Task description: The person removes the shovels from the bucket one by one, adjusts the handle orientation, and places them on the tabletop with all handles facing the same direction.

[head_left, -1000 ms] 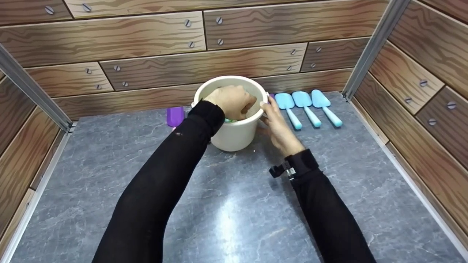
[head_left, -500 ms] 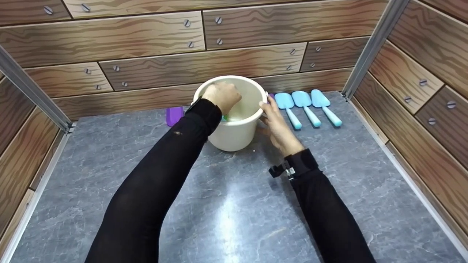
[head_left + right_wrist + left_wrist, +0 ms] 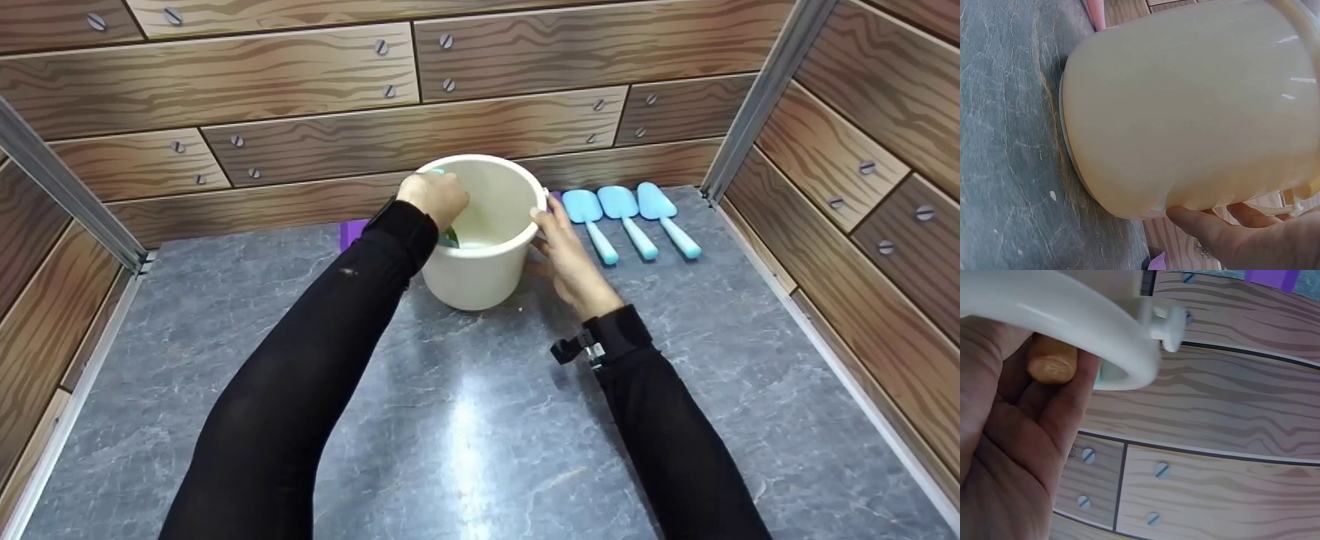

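A cream plastic bucket (image 3: 476,279) stands upright near the back wall. My left hand (image 3: 435,196) is over its left rim, and in the left wrist view its fingers curl round the rounded end of a wooden handle (image 3: 1053,363). The tool's other end is hidden; a green patch (image 3: 450,238) shows inside the bucket below the hand, and a teal bit (image 3: 437,171) beyond it. On the bucket's right side rests my right hand (image 3: 574,266), its fairly straight fingers (image 3: 1190,220) touching the outer wall below the rim.
Three light-blue spatula-like shovels (image 3: 619,206) lie in a row right of the bucket. A purple blade (image 3: 351,232) lies left of it, partly behind my left sleeve. A pink handle (image 3: 1095,12) shows beyond the bucket. Wood-patterned walls (image 3: 315,142) enclose the grey marbled floor (image 3: 420,420).
My left hand has moved left inside the bucket, from its middle to the left rim, uncovering more of the interior. The right hand and bucket have stayed nearly still.
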